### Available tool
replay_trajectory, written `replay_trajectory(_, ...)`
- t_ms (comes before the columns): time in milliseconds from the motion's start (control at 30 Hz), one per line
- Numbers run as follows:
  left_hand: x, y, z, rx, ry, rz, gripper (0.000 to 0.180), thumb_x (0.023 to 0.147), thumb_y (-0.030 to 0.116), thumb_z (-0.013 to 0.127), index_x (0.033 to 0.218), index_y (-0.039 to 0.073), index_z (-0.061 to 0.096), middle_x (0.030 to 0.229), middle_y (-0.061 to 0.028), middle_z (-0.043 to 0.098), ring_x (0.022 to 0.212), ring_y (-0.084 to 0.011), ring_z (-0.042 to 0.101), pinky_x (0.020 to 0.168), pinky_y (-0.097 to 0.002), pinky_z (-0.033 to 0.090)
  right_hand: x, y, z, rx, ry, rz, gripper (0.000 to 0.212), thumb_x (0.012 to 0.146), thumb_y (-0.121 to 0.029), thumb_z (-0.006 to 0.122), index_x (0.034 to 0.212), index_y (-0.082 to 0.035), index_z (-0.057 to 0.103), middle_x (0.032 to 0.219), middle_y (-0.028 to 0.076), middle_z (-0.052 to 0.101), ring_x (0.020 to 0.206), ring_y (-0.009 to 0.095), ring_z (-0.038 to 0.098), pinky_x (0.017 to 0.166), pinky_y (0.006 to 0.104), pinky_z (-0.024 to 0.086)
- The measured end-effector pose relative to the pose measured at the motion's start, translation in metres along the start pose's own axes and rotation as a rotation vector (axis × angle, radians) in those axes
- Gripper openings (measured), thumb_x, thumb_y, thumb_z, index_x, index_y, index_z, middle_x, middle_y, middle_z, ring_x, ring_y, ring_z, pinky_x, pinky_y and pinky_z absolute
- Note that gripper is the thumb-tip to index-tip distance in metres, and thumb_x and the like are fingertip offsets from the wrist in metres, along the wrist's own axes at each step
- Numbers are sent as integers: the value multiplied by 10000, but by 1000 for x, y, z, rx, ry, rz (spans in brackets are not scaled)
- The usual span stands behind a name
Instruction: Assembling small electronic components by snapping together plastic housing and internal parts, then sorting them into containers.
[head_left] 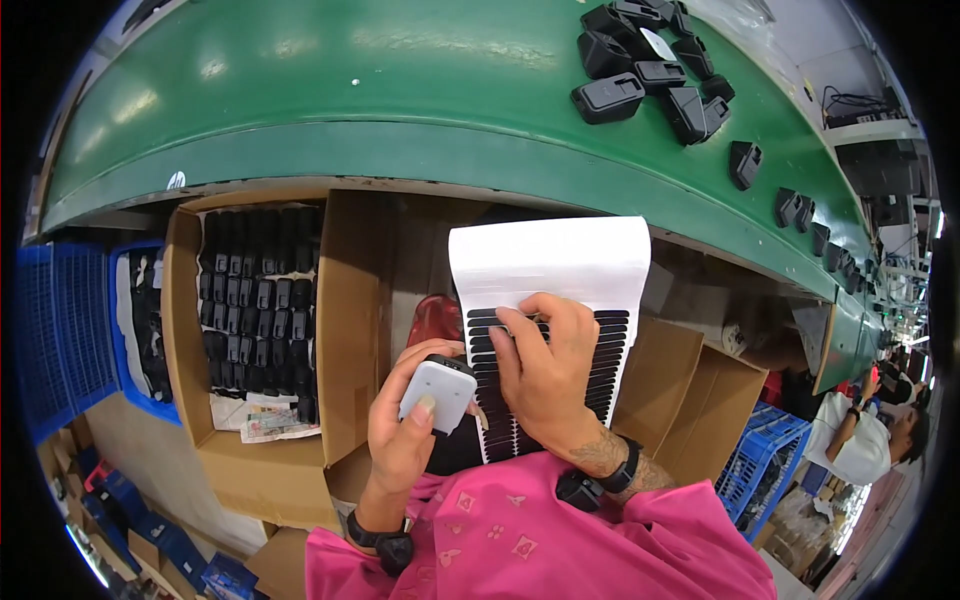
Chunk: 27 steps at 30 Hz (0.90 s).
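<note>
My left hand (405,415) is wrapped round a small boxy device (440,390) with a pale grey-white face and black sides. Its thumb presses on the pale face. Across my lap lies a white sheet (550,255) carrying rows of narrow black strip stickers (607,365). Over the upper rows, my right hand (550,370) has its fingers bent, with thumb and index tips close together at the left end of a strip. The right palm hides the middle of the sheet. What lies between those fingertips is too small to make out.
A green workbench (300,90) spans the far side, with black devices (610,97) scattered at its right. At left stands a cardboard box (260,470) packed with black devices, beside blue crates (65,330). An open carton (675,385) and a blue basket (765,450) are at right; a person sits beyond.
</note>
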<state>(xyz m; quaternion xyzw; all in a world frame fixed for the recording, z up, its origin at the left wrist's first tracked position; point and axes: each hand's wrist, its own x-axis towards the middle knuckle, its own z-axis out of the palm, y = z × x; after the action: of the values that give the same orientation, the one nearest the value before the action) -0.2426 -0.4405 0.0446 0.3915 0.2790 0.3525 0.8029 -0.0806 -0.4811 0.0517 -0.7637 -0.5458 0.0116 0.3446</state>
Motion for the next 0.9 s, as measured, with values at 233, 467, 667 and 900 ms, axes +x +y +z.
replay_trajectory(233,-5,1,-3,363,36,145,490,868,265,596,1222,-62,512,1375,-242,390,1173,-300,509,970,-376,427,1,1,-20,210,-92,-1,181,755,22,680,872,-51,563,938,81,584,875,244,535,791,346,391)
replay_trajectory(467,0,24,22,441,-205,100,474,855,200,605,1234,-70,515,1347,-243,462,1248,-317,465,1038,-383,353,0,1,-55,691,-272,154,132,833,86,609,940,19,570,858,92,619,762,153,573,727,259,450)
replay_trajectory(667,5,12,29,392,-197,142,474,881,226,595,1254,-49,492,1302,-210,495,1171,-282,518,1001,-372,387,6,6,-59,676,-297,342,194,840,64,625,1030,30,604,850,64,590,764,92,556,680,218,438)
replay_trajectory(900,1,3,50,27,-180,26,458,912,153,558,1293,-23,374,1404,-251,363,1144,-319,553,988,-395,414,9,21,-62,602,-180,180,66,922,-26,559,866,-4,531,797,16,526,595,51,464,501,177,352)
